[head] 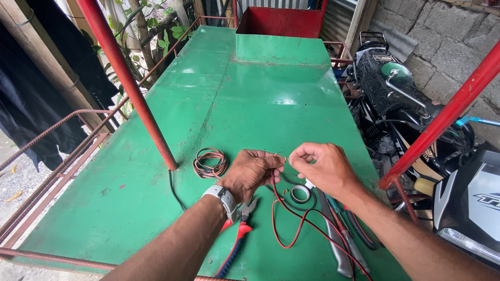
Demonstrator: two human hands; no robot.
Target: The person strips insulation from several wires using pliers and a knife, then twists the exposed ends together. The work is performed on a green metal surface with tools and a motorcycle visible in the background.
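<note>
Over a green metal tabletop (250, 104), my left hand (252, 171) is closed on the end of a red and black wire (291, 224) that loops down across the table. My right hand (323, 166) pinches the bare wire tip between thumb and forefinger, right beside the left hand's fingers. A watch with a pale strap sits on my left wrist. Below the hands lie a roll of black tape (300, 193) and red-handled pliers (237, 234).
A coil of red and black wire (210, 163) lies left of the hands by a red post (130, 83). More hand tools (341, 234) lie at the right. Motorcycles (411, 119) stand beyond the table's right edge. A red box (281, 22) sits at the far end.
</note>
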